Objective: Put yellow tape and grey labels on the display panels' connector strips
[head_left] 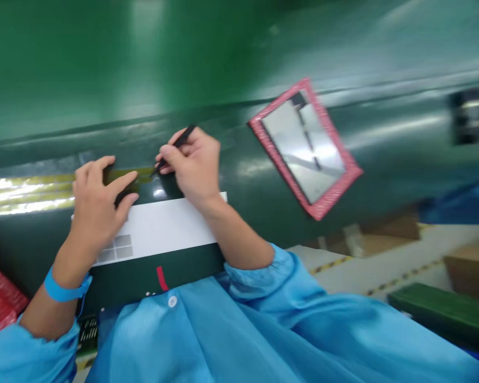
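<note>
Right fingers (pixel 172 156) pinch a tool (pixel 184 136), seemingly for control; left fingers (pixel 122 182), spread over yellow film (pixel 51 191), likely steady it.

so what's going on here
A person is working at a green table. The right hand grips a slim black tool, its tip at the right end of some yellow strips. The left hand is spread over the strips and a white sheet; whether it presses is unclear. To the right, a shiny panel lies on pink wrap.
</note>
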Demonstrator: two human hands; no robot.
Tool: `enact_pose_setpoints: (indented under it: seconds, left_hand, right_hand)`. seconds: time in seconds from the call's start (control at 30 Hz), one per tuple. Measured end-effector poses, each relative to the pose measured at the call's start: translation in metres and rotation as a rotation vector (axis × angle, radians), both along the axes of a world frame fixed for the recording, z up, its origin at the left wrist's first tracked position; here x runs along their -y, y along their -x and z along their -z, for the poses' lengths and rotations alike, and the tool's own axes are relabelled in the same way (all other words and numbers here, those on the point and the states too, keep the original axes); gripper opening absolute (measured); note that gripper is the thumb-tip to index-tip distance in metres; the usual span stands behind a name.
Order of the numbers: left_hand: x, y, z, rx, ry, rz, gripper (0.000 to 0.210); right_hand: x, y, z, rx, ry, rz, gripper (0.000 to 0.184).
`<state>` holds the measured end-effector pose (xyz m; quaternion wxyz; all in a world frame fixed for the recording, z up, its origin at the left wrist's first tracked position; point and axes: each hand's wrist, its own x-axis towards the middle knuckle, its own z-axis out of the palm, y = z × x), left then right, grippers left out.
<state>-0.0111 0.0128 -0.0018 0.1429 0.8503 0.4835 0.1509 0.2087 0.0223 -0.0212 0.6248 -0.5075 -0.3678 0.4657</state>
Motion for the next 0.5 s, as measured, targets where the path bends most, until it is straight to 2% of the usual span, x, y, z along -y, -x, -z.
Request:
enact_pose_setpoints:
  seconds: [0.2,0.3,0.4,0.5]
  left_hand:
    - [-0.015,0.007,0.004,0.051,-0.061,0.021,0.038]
    - [-0.022,0.015,0.004,0.042,-0.111,0.049,0.041]
    - [-0.024,0.018,-0.001,0.083,-0.162,0.046,0.036]
    - [-0.01,0.001,-0.018,0.153,-0.192,-0.005,0.03]
  right_hand:
    - [-0.007,-0.003,-0.017,-0.207,0.004,-0.043,0.061]
    - [-0.008,-0.022,-0.026,-0.222,-0.042,0.045,0.063]
    - [-0.006,-0.079,-0.031,-0.168,-0.103,0.267,0.06]
    - [0.005,-0.169,-0.035,-0.128,-0.133,0.531,0.046]
